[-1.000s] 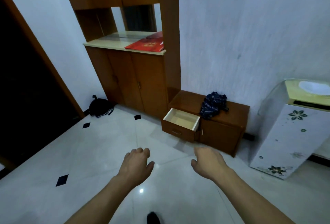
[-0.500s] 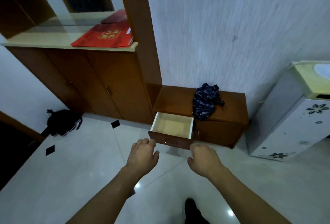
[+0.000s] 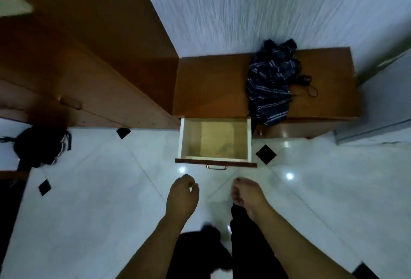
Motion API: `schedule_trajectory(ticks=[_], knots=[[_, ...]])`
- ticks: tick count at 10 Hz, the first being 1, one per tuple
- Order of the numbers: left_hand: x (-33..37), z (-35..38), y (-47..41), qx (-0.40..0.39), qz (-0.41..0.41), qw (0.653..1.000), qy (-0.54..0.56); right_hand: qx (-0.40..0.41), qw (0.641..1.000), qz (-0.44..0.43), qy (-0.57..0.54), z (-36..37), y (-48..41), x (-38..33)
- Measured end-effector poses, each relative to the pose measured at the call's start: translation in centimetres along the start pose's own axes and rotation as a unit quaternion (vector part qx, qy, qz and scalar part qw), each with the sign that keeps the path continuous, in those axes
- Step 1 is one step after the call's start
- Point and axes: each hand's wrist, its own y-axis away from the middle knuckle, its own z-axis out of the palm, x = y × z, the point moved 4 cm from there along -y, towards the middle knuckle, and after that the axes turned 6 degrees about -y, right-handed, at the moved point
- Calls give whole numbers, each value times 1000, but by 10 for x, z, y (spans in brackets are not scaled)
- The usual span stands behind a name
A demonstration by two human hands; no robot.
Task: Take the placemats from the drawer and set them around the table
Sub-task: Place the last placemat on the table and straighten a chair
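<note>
The low wooden cabinet's drawer is pulled out straight ahead of me, with white side walls and a brass handle on its front. A flat tan sheet lies on the drawer's floor; I cannot tell whether it is a placemat. My left hand and my right hand hang side by side over the floor, a short way in front of the handle. Both are loosely curled and hold nothing. No table is in view.
A dark striped cloth with a cord lies on the low cabinet's top. A tall wooden cupboard stands to the left, a black bag on the floor beside it. A grey-white unit stands at right. My dark-clothed legs are below.
I have walked up to the drawer and my view has tipped down onto it. Both hands stayed in front of me, empty, now just short of the handle.
</note>
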Motion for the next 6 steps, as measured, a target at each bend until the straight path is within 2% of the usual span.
schedule_trajectory(ticks=[1,2,3,4,6], knots=[[-28,40,-75,-58,-142,986,70,64,984,99,-133,7,-74,14],[-53,76,-130,-84,-259,947,170,104,965,147,-193,16,-134,30],[-78,109,-182,-86,-353,880,307,131,951,164,-226,30,-185,40],[-99,125,-208,-108,-407,849,319,150,950,154,-225,42,-214,39],[-121,145,-220,-99,-488,778,384,165,952,114,-230,53,-229,42]])
